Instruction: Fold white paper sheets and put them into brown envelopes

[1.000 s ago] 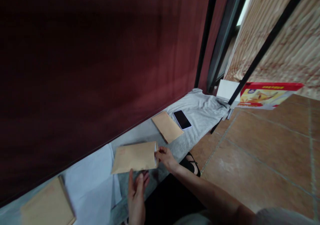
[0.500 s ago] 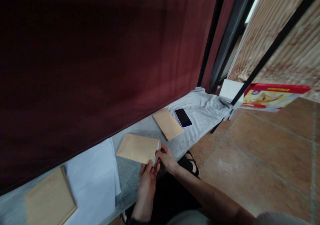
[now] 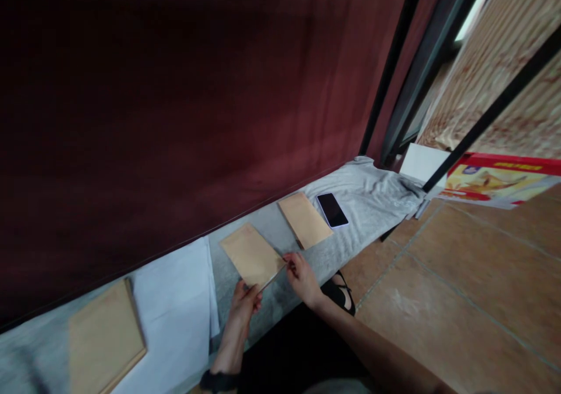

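A brown paper envelope [image 3: 253, 253] lies slanted over the grey cloth, its near end held between my two hands. My left hand [image 3: 248, 300] pinches its near left corner, thumb on top. At the right corner, my right hand [image 3: 300, 271] has its fingertips closed on the edge. No white paper shows at the envelope's end now. Just beyond my right hand rests another brown envelope [image 3: 305, 220], with a dark phone [image 3: 332, 210] beside it. To the left of my left hand are white paper sheets [image 3: 175, 306] and a stack of brown envelopes [image 3: 107, 338].
Grey cloth [image 3: 377, 192] covers the narrow surface, bunched at its far right end. A dark red panel [image 3: 197, 119] rises along the back. At the right stand a black metal bar [image 3: 495, 110] and a red and yellow box [image 3: 495, 178] above the tiled floor [image 3: 460, 294].
The envelope has turned, its near end now facing down toward me. White paper showing at its opening is out of sight. My left hand has shifted left; the view has swung slightly left.
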The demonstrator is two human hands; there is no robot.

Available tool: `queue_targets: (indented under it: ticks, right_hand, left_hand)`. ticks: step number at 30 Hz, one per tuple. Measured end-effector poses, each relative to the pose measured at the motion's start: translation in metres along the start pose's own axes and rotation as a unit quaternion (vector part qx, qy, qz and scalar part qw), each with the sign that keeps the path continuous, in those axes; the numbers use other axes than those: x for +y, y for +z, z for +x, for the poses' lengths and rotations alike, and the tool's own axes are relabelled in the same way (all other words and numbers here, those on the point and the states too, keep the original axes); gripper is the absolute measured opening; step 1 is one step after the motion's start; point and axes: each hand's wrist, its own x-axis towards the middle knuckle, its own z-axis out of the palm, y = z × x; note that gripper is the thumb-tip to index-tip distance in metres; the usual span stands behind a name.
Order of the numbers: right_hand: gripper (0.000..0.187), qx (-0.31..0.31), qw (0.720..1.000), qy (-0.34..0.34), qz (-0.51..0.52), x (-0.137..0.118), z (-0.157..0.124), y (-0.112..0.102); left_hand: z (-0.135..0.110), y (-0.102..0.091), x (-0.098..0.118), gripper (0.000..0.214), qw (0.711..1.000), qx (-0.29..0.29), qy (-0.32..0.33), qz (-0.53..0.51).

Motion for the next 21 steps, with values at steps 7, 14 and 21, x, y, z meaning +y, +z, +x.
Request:
queue_targets:
  ticks: [7,14,21]
  right_hand:
    - [0.036,-0.186,0.92,-0.217,-0.269,-0.005,-0.001,-0.015]
    - [0.043,-0.194,0.908,-0.224,-0.296,0.005,-0.004,-0.012]
    - [0.047,-0.188,0.907,-0.222,-0.303,0.004,-0.008,-0.01]
  left_hand:
    - [0.004,-0.017,-0.001,0.046,0.997,0.024,0.013,0.066]
    - [0.003,-0.003,0.017,0.034,0.881,0.118,0.309,0.337]
    - [0.103,0.03,0.054,0.057,0.792,0.096,0.396,0.454]
